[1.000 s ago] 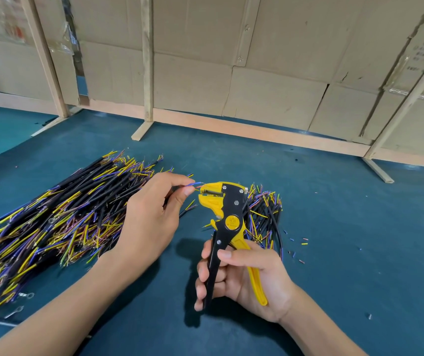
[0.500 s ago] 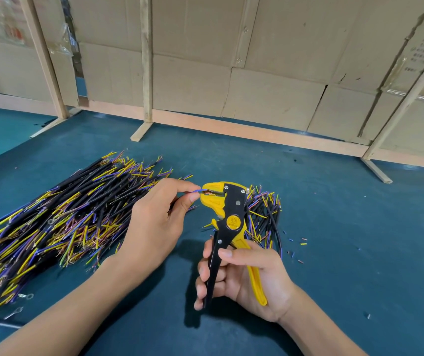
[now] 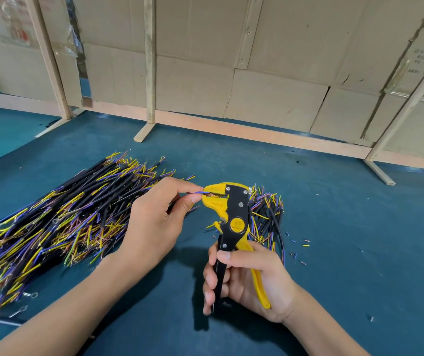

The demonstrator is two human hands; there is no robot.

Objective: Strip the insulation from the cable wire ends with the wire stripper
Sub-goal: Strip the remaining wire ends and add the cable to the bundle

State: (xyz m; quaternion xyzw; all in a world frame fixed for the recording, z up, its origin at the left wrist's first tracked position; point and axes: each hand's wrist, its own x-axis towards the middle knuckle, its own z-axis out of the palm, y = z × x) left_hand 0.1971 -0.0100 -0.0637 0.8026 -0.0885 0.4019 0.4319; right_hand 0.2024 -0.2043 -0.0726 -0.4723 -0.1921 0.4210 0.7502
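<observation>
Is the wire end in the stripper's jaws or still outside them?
In. The blue wire end, pinched by the left hand, reaches into the wire stripper, whose handles the right hand grips.

Yellow-and-black wire stripper (image 3: 235, 217) upright, handles down, head level with thin blue wire end (image 3: 198, 192) entering its jaws from the left.

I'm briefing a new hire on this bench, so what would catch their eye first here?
Front and centre, the yellow and black wire stripper stands upright in the right hand, while the left hand feeds a blue wire end into its head. To the left, a big heap of black cables with yellow and blue ends sprawls over the blue-green tabletop.
</observation>
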